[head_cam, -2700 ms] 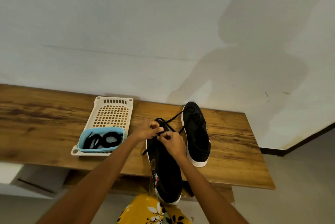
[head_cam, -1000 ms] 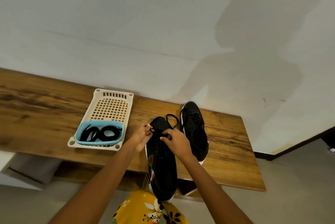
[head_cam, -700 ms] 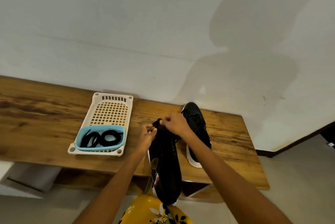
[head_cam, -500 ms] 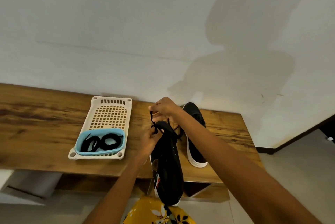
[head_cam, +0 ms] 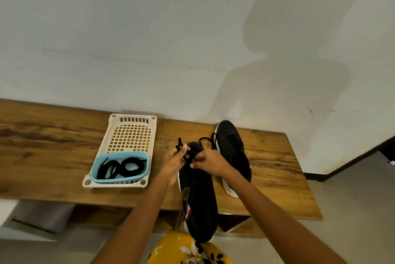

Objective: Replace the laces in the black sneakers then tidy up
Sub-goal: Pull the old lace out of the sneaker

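The lace (head_cam: pixel 181 146) is pinched by the left hand (head_cam: pixel 174 162) and by the right hand (head_cam: pixel 210 162) above the near sneaker (head_cam: pixel 197 195), which lies beneath both. A loose pinch could let the lace slip back out of its eyelet.

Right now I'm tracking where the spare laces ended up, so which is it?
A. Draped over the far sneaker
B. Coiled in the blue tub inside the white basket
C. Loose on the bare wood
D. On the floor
B: two coiled black laces lie in the blue tub, which sits at the near end of the white basket on the wooden table.
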The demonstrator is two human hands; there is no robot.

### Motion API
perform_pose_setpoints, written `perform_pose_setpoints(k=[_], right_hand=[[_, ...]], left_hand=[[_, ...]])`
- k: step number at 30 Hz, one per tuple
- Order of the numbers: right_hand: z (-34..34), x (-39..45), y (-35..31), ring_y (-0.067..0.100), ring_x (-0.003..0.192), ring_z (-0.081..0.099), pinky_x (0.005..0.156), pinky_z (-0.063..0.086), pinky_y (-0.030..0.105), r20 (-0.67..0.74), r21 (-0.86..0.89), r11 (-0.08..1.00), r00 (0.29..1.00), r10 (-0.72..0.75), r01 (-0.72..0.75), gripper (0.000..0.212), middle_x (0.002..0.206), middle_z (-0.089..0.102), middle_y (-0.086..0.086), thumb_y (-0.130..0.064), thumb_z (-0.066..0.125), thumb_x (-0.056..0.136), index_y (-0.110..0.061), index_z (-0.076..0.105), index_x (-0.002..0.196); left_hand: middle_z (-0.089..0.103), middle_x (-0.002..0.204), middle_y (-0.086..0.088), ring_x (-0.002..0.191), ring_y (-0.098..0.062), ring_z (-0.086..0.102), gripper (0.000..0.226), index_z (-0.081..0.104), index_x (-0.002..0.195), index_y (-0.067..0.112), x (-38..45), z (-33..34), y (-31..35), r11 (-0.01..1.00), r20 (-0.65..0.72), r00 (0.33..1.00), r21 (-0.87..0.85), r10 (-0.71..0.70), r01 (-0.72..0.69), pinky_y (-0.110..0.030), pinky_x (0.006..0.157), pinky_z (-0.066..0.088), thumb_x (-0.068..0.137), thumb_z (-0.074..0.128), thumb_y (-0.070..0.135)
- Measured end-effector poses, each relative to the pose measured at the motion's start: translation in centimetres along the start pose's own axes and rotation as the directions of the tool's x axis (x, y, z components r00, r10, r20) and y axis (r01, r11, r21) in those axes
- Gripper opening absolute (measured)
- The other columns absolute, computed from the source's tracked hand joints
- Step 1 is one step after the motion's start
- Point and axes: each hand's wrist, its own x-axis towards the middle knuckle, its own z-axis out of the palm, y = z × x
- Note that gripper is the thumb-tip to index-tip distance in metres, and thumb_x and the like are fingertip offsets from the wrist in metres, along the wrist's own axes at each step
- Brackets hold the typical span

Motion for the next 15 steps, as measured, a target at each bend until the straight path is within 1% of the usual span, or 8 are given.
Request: perform_pose_setpoints(k=[1, 3, 5, 7, 9, 11, 13, 15], right_hand=[[0.7, -0.3, 0.5, 0.021, 0.08, 0.061, 0.068, 0.044, 0.033, 0.016, -0.097, 0.995, 1.0, 0.003, -0.002, 0.025, 0.085, 0.065, 0.008, -0.03, 0.063, 0.088, -0.007, 0.069, 0.09], [1.2, -0.5, 0.4, 0.025, 0.087, 0.062, 0.066, 0.043, 0.032, -0.024, -0.227, 0.974, 1.0, -0.002, -0.004, 0.019, 0.091, 0.066, 0.008, -0.028, 0.061, 0.089, -0.01, 0.069, 0.089], [0.2, -0.4, -1.1, 0.028, 0.087, 0.062, 0.066, 0.042, 0.033, -0.088, -0.226, 0.974, 0.996, -0.028, 0.008, 0.019, 0.091, 0.068, 0.01, -0.026, 0.06, 0.09, -0.011, 0.071, 0.092], [-1.9, 0.0, -3.5, 0.027, 0.079, 0.064, 0.07, 0.049, 0.034, -0.177, -0.072, 0.997, 0.984, -0.026, 0.013, 0.021, 0.083, 0.069, 0.013, -0.025, 0.062, 0.089, -0.007, 0.072, 0.087], [-4.8, 0.6, -6.0, 0.016, 0.061, 0.06, 0.064, 0.049, 0.02, -0.288, 0.167, 0.986, 0.957, 0.022, 0.027, 0.024, 0.068, 0.065, 0.008, -0.025, 0.066, 0.088, -0.008, 0.068, 0.072], [-7.7, 1.0, -8.4, 0.006, 0.054, 0.056, 0.06, 0.047, 0.008, -0.374, 0.412, 0.905, 0.926, 0.061, 0.107, 0.023, 0.067, 0.065, 0.003, -0.023, 0.069, 0.086, -0.011, 0.067, 0.067], [-9.5, 1.7, -9.5, 0.008, 0.061, 0.062, 0.07, 0.056, 0.016, -0.402, 0.649, 0.735, 0.909, 0.114, 0.195, 0.014, 0.079, 0.068, 0.004, -0.017, 0.07, 0.086, -0.003, 0.072, 0.084], [-10.0, 2.1, -8.9, 0.013, 0.067, 0.065, 0.075, 0.059, 0.027, -0.39, 0.767, 0.602, 0.906, 0.163, 0.222, 0.021, 0.082, 0.067, 0.007, -0.015, 0.069, 0.086, 0.003, 0.07, 0.098]], left_hand=[[0.065, 0.095, -0.005, 0.096, -0.021, 0.06, 0.012, 0.062, 0.091, 0.013, 0.0, 0.2, 0.3, 0.999, -0.001, 1.0, -0.035, -0.012, 0.012, -0.027, 0.079, 0.05, 0.093, 0.053, 0.021], [0.064, 0.097, -0.005, 0.101, -0.024, 0.058, 0.013, 0.061, 0.092, 0.014, -0.1, 0.4, 0.4, 1.0, 0.008, 1.0, 0.011, -0.008, 0.008, -0.032, 0.084, 0.049, 0.094, 0.052, 0.023], [0.066, 0.101, -0.007, 0.105, -0.026, 0.059, 0.018, 0.063, 0.094, 0.017, -0.5, 0.8, 0.4, 0.996, 0.035, 0.999, 0.089, 0.011, -0.014, -0.038, 0.094, 0.047, 0.095, 0.05, 0.03], [0.064, 0.111, -0.005, 0.109, -0.021, 0.058, 0.029, 0.061, 0.101, 0.025, -0.8, 1.1, 0.5, 0.994, 0.098, 0.995, 0.108, 0.02, -0.031, -0.038, 0.102, 0.043, 0.096, 0.039, 0.043], [0.063, 0.114, -0.001, 0.111, -0.017, 0.056, 0.047, 0.062, 0.103, 0.028, -0.8, 1.3, 0.5, 0.993, 0.147, 0.989, 0.113, 0.004, -0.02, -0.033, 0.103, 0.039, 0.096, 0.024, 0.055], [0.063, 0.114, 0.001, 0.111, -0.017, 0.054, 0.056, 0.069, 0.097, 0.026, -0.5, 1.4, 0.4, 0.972, 0.144, 0.989, 0.235, -0.03, -0.005, -0.033, 0.103, 0.036, 0.093, 0.025, 0.06], [0.063, 0.115, 0.004, 0.115, -0.017, 0.052, 0.041, 0.072, 0.095, 0.023, -0.4, 1.3, -0.1, 0.91, 0.178, 0.984, 0.412, -0.028, -0.049, -0.034, 0.103, 0.034, 0.091, 0.044, 0.052], [0.061, 0.112, 0.008, 0.118, -0.018, 0.05, 0.018, 0.072, 0.092, 0.022, -0.1, 1.3, -0.6, 0.883, 0.197, 0.98, 0.462, -0.019, -0.076, -0.031, 0.099, 0.034, 0.09, 0.057, 0.033]])
